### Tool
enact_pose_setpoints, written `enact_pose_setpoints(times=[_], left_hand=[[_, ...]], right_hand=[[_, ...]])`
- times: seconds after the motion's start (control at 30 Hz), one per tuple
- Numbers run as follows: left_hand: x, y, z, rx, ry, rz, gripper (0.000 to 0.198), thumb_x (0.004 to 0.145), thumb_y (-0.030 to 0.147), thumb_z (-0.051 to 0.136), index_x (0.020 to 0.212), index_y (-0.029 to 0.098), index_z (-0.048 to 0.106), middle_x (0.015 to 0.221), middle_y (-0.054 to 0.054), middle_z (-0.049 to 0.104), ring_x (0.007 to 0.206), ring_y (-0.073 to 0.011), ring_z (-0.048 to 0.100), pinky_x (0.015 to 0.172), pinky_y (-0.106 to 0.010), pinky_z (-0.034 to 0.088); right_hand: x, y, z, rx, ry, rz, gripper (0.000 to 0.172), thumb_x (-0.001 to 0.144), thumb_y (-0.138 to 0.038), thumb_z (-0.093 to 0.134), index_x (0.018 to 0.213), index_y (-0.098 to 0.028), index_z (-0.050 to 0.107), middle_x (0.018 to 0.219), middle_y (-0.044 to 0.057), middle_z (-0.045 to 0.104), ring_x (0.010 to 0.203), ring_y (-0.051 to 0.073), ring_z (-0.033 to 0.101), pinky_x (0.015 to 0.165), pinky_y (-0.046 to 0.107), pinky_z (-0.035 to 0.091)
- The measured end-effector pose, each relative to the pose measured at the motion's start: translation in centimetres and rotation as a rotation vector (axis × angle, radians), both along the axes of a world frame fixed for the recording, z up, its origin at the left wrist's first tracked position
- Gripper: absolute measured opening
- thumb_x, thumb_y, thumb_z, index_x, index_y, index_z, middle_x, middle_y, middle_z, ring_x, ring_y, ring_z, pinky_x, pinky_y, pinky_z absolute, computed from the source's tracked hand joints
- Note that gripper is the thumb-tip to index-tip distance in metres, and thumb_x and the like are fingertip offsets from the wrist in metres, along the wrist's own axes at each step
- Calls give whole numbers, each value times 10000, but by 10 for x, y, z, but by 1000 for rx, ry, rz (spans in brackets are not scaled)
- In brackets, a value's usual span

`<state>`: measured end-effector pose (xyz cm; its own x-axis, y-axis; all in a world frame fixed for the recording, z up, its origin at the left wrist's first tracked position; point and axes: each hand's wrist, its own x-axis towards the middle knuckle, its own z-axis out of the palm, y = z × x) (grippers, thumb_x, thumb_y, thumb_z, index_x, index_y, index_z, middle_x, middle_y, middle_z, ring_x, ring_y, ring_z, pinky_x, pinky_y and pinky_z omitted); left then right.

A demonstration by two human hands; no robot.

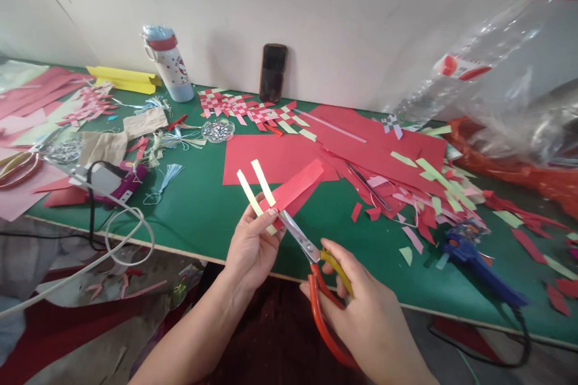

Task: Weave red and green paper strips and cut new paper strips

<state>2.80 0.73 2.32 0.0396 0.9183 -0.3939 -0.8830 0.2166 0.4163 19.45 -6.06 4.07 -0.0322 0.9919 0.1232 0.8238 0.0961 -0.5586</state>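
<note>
My left hand (255,246) pinches a piece of red paper (300,183) together with pale yellow paper strips (263,183) that stick out past the fingers. In my right hand (361,301) is a pair of scissors (311,255) with one orange and one yellow handle. Its blades point up and left, and their tips meet the red paper close to my left fingertips. How far the blades are apart at the tips is hard to make out. Beyond my hands, larger red paper sheets (271,153) lie on the green table (198,210).
A phone (273,72) and a bottle (169,66) stand by the wall. Woven paper pieces (235,107), tassels (169,175) and a bead dish (218,130) lie behind. At right are paper scraps (422,237), a blue glue gun (483,267) and a large plastic bottle (478,60). A white cable (130,234) crosses the left.
</note>
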Motion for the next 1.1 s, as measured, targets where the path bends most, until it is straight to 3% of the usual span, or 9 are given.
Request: enact_pose_setpoints(times=[0.17, 0.57, 1.1], left_hand=[[0, 1, -2, -15, -11, -1, 398, 765, 29, 707, 1113, 197, 615, 894, -18, 715, 784, -126, 691, 786, -270, 537], [4, 0, 0, -30, -22, -7, 352, 744, 36, 734, 1046, 181, 625, 850, -10, 708, 760, -116, 686, 763, -243, 541], [9, -2, 5, 28, 7, 1, 375, 738, 59, 761, 1058, 186, 611, 870, -17, 718, 741, -98, 673, 742, -220, 513]], right_hand=[[-2, 0, 0, -101, 86, -12, 523, 775, -480, 657, 1224, -219, 595, 790, -20, 708, 453, 91, 560, 463, 212, 504], [-2, -1, 1, -213, 166, -59, 555, 767, -540, 640, 1222, -226, 595, 832, 9, 743, 559, 138, 669, 558, 239, 557], [4, -9, -15, -140, 152, -71, 496, 805, -507, 631, 1231, -256, 592, 931, 10, 762, 764, 161, 733, 655, 208, 576]])
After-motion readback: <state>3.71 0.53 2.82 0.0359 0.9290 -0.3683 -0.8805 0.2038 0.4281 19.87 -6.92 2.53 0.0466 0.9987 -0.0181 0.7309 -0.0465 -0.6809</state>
